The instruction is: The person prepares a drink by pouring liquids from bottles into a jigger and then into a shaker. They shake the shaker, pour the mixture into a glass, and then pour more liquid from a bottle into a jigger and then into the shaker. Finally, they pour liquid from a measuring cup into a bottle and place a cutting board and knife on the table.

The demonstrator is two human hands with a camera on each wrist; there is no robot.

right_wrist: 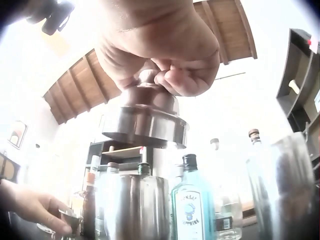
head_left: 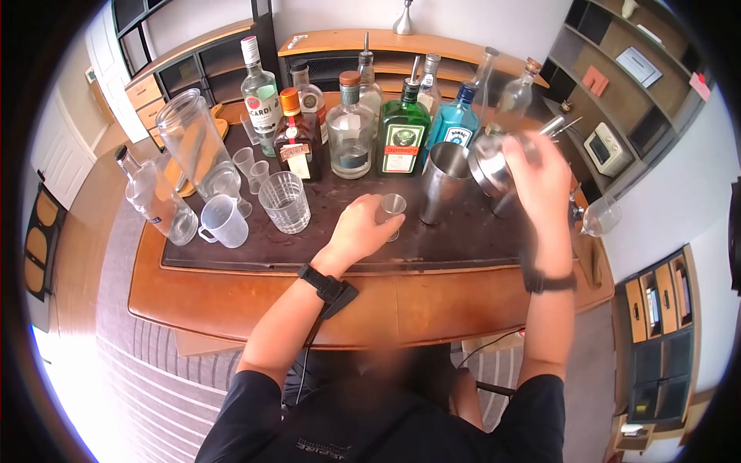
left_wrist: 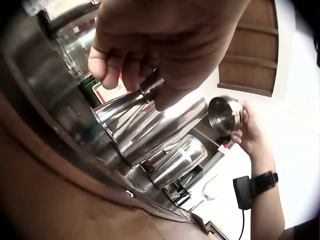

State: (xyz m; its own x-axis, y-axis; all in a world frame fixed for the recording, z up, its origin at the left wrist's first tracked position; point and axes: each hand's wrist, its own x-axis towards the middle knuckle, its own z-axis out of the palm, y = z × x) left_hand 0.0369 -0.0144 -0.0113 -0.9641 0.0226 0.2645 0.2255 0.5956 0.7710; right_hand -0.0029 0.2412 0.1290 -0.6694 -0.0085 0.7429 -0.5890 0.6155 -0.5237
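Observation:
My left hand (head_left: 357,233) pinches a small metal jigger (head_left: 394,205) at its waist, low over the dark mat; the jigger stands upright. Just to its right is the open shaker tin (head_left: 443,185), upright on the mat. With its fingers round the small cap end, my right hand (head_left: 542,176) holds the steel shaker top (right_wrist: 145,122) up in the air, right of the tin. The top's hollow underside (left_wrist: 223,116) shows in the left wrist view.
Behind stand several bottles, among them a green Jägermeister bottle (head_left: 402,135) and a blue gin bottle (head_left: 454,123). Left are a cut-glass tumbler (head_left: 285,204), a plastic measuring jug (head_left: 225,222) and a tall glass pitcher (head_left: 202,147). A wine glass (head_left: 601,217) is far right.

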